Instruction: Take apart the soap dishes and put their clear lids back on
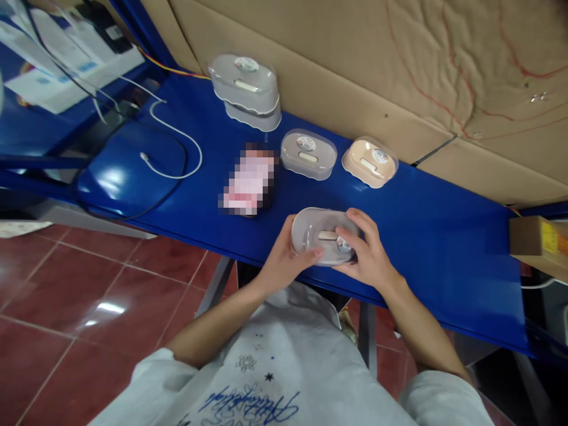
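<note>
A grey oval box (310, 228) with a clear lid, a pale bar and a round sticker is held between both hands over the front edge of the blue table. My left hand (284, 260) grips its left end, thumb across the lid. My right hand (368, 251) wraps round the right end, a finger resting on the lid near the sticker. Behind it stand a similar grey box (309, 155) and a peach-coloured box (370, 163). Two more grey boxes (246, 89) are stacked at the back left.
A pixelated pink item (248, 180) lies on the blue table (444, 254). White and black cables (195, 160) curl at the left beside a power strip (57, 94). Cardboard (337, 59) lines the back. A cardboard box (528, 239) stands at the right.
</note>
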Tool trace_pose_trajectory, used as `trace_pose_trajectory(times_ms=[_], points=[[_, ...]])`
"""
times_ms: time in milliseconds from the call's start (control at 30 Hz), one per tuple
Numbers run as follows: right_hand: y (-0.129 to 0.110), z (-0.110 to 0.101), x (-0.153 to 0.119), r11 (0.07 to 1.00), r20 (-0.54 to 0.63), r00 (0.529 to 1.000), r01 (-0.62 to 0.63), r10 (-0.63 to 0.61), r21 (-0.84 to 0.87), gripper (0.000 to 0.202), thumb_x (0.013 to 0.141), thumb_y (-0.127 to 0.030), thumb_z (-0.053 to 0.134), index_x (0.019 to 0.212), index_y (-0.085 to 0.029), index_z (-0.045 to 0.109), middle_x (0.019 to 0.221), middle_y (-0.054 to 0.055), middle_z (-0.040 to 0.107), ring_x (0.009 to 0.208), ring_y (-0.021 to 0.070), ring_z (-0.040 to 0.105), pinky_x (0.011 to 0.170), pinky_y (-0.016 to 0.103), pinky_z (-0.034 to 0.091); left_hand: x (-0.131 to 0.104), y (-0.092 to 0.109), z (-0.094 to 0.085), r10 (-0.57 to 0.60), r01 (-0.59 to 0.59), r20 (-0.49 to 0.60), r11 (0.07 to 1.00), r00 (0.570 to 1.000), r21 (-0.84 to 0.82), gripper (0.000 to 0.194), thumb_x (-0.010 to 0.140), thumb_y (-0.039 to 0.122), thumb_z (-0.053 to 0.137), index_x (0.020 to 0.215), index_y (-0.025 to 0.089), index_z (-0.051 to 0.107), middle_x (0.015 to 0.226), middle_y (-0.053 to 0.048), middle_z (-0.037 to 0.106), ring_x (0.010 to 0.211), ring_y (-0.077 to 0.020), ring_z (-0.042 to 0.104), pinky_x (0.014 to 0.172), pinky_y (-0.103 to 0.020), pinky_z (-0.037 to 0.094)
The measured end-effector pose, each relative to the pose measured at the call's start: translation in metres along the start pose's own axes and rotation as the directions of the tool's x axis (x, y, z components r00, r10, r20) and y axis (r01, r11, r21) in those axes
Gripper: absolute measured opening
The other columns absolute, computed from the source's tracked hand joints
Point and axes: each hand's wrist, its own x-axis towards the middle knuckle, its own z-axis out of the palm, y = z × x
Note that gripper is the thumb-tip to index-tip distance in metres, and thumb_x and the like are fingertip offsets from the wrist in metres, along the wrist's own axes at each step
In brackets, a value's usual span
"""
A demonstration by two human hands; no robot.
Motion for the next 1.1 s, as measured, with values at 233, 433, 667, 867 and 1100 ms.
trace_pose_trajectory(times_ms=[233,433,667,867,1100], points=[[0.03,-0.011,0.003,0.976,0.026,0.979,-0.198,0.201,-0.095,0.09,0.093,-0.058,0.078,0.168,-0.035,0.034,0.164,0.017,0.046,0.151,0.0428,0.049,0.121,0.066,0.048,0.057,0.024,-0.012,0.214,-0.257,0.159,0.58,0.964,0.773,0.072,0.108,0.051,0.053,0.166,0.013,0.033,0.173,-0.028,0.035,0.161,-0.0409,0.036,0.129,-0.062,0.035],[0.056,-0.012,-0.005,0.928,0.005,0.953,-0.294,0.303,-0.23,0.084,0.097,-0.066,0.069,0.166,-0.03,0.04,0.166,0.018,0.047,0.153,0.0424,0.048,0.122,0.064,0.045,0.135,0.023,-0.024,0.25,-0.329,0.264,0.272,0.932,0.904,0.054,0.102,0.026,0.058,0.155,0.016,0.054,0.175,-0.021,0.037,0.166,-0.046,0.024,0.132,-0.074,0.01],[0.056,-0.02,-0.006,0.854,-0.009,0.922,-0.362,0.387,-0.375,0.08,0.102,-0.056,0.066,0.17,-0.029,0.034,0.175,0.018,0.039,0.161,0.0456,0.036,0.126,0.074,0.03,0.089,0.03,-0.019,0.184,-0.372,0.329,0.307,0.926,0.876,0.045,0.095,0.012,0.066,0.137,0.028,0.07,0.146,-0.017,0.062,0.149,-0.0441,0.049,0.13,-0.079,0.01],[0.014,-0.021,0.006,0.966,0.126,0.973,-0.167,0.194,-0.196,0.08,0.1,-0.045,0.071,0.17,-0.034,0.033,0.176,0.011,0.039,0.164,0.0399,0.034,0.131,0.069,0.029,0.034,0.033,-0.031,0.089,-0.427,0.425,0.355,0.901,0.832,0.065,0.09,0.021,0.082,0.15,0.033,0.06,0.165,-0.017,0.043,0.155,-0.0445,0.043,0.123,-0.069,0.038],[-0.011,-0.001,0.01,0.998,0.195,0.981,0.008,0.003,-0.058,0.052,0.107,-0.043,0.065,0.156,-0.032,0.056,0.16,0.007,0.062,0.157,0.0312,0.047,0.128,0.06,0.042,0.026,0.014,-0.05,0.11,-0.363,0.376,0.598,0.92,0.715,0.102,0.086,0.037,0.09,0.169,0.038,0.03,0.173,-0.015,0.035,0.16,-0.0394,0.038,0.128,-0.061,0.039]])
